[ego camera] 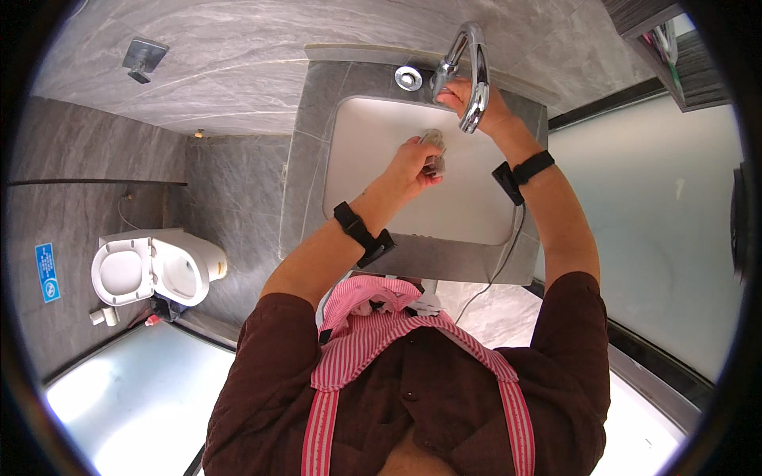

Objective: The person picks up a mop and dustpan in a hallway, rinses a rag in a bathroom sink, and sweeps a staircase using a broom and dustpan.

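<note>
Over the white sink basin [381, 220], my left hand [415, 163] grips a crumpled, greyish, wet-looking cloth [434, 152]. My right hand [476, 104] is at the base of the chrome faucet [478, 77], behind its curved spout; its fingertips are at the lower faucet body, and whether they close on the handle cannot be told. A round chrome fitting [408, 78] sits in the grey stone counter, left of the faucet. Both wrists wear black straps with small black devices, and a cable hangs from the right one.
Grey stone counter [306, 160] surrounds the basin. A toilet [178, 268] with its lid raised stands at the left. A metal wall fixture [143, 59] is at the upper left. Frosted glass [643, 220] borders the right side, below an open shelf [696, 65] holding small items.
</note>
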A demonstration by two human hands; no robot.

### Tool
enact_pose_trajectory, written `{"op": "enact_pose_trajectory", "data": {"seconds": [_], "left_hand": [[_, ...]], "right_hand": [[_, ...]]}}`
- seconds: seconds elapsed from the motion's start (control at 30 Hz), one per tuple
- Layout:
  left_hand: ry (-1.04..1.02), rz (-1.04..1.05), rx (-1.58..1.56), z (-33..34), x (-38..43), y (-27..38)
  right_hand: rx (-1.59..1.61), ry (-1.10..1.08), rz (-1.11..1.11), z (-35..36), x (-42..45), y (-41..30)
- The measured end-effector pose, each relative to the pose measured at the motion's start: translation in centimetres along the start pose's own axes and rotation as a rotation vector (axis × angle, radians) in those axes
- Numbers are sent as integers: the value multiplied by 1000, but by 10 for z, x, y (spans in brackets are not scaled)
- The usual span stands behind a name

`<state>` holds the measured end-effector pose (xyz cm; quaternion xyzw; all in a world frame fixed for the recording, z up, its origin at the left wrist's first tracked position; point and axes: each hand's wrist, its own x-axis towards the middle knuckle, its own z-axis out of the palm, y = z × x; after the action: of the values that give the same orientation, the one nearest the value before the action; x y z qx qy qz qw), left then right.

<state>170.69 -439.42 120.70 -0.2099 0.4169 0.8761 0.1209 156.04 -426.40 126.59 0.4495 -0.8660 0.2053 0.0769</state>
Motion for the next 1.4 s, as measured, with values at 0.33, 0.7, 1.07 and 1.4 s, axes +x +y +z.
{"op": "enact_pose_trajectory", "data": {"seconds": [0.33, 0.7, 1.07, 1.4], "left_hand": [[-224, 146, 247, 27, -59, 11], [155, 754, 846, 2, -102, 28], [378, 1025, 1105, 1, 32, 53], [247, 1030, 1100, -66, 144, 87]], "right_hand": [[849, 186, 141, 65, -123, -34], [1093, 250, 408, -22, -161, -85], [1189, 500, 664, -33, -297, -148], [1200, 530, 1018, -67, -384, -161]]}}
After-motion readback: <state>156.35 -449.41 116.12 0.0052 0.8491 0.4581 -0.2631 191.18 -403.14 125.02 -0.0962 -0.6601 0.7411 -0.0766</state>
